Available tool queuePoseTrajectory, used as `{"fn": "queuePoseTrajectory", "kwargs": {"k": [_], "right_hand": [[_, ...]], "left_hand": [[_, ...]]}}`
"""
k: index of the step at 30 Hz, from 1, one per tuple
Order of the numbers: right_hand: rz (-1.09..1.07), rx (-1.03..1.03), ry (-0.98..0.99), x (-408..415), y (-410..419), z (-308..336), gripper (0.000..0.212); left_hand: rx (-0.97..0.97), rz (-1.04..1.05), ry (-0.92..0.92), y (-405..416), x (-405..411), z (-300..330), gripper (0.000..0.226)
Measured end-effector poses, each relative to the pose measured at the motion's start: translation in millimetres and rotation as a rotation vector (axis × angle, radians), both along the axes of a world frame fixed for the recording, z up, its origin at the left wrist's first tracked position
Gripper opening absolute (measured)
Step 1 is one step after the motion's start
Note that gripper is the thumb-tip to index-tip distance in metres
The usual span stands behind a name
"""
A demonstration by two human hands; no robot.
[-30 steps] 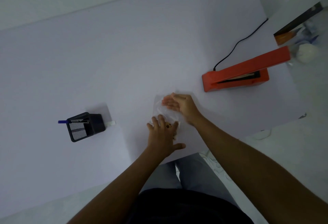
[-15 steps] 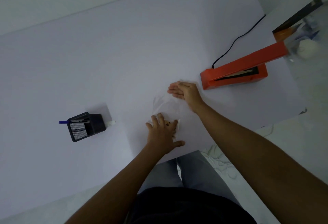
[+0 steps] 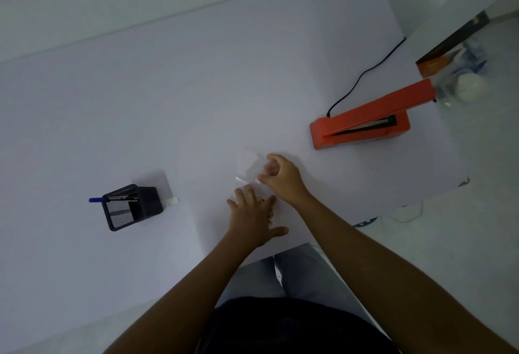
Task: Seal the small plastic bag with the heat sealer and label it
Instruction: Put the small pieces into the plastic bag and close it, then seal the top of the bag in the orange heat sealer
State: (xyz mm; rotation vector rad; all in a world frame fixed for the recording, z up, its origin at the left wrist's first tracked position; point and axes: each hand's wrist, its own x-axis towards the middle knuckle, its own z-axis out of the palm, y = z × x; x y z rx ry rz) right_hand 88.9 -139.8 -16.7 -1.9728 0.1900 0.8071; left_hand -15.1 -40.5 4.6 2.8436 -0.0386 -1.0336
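A small clear plastic bag (image 3: 248, 164) lies flat near the table's front edge, with small brown bits in its near end. My left hand (image 3: 252, 214) lies spread flat on that near end, pressing it down. My right hand (image 3: 280, 175) is over the bag's far right part, fingers curled and pinching the film. The orange heat sealer (image 3: 362, 122) stands to the right of the bag with its arm raised. A small white label strip (image 3: 172, 200) lies beside the pen holder at the left.
A black mesh pen holder (image 3: 132, 207) with a blue pen (image 3: 97, 200) stands left of the hands. The sealer's black cord (image 3: 365, 75) runs to the back right. Clutter and a white round object (image 3: 469, 87) sit beyond the table's right edge (image 3: 449, 185).
My right hand swept along the bag away from me, then drew back and curled its fingers onto the film. My left hand stayed pressed on the bag's near end.
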Motion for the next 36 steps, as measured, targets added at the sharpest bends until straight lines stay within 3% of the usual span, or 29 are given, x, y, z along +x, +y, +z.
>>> {"fn": "queuePoseTrajectory", "kwargs": {"k": [2,6,8,12,14,17,21,28,36], "right_hand": [[-0.156,0.077,0.102,-4,2,-1,0.059],[-0.429,0.190,0.236,-8,-2,6,0.019],[-0.439,0.242,0.257,-10,-6,9,0.013],[-0.420,0.316,0.244,-14,-23,24,0.020],[-0.373,0.357,0.265,-13,-37,32,0.020],[-0.296,0.380,0.262,-10,-61,41,0.018],[-0.298,0.375,0.228,1,-100,53,0.020],[-0.318,0.309,0.199,26,-183,68,0.019],[-0.405,0.269,0.140,70,-237,68,0.019]], "left_hand": [[0.004,-0.008,0.020,0,1,3,0.098],[-0.025,0.001,0.027,3,7,4,0.095],[-0.105,0.096,-0.012,9,15,5,0.086],[-0.414,0.648,-0.238,36,35,15,0.048],[-0.496,0.714,-0.306,42,44,23,0.051],[-0.739,0.780,-0.171,36,57,31,0.053],[-0.955,0.806,-0.083,10,74,46,0.015],[-1.037,0.789,-0.008,-65,91,53,0.028],[-1.051,0.999,0.038,-136,125,48,0.030]]}}
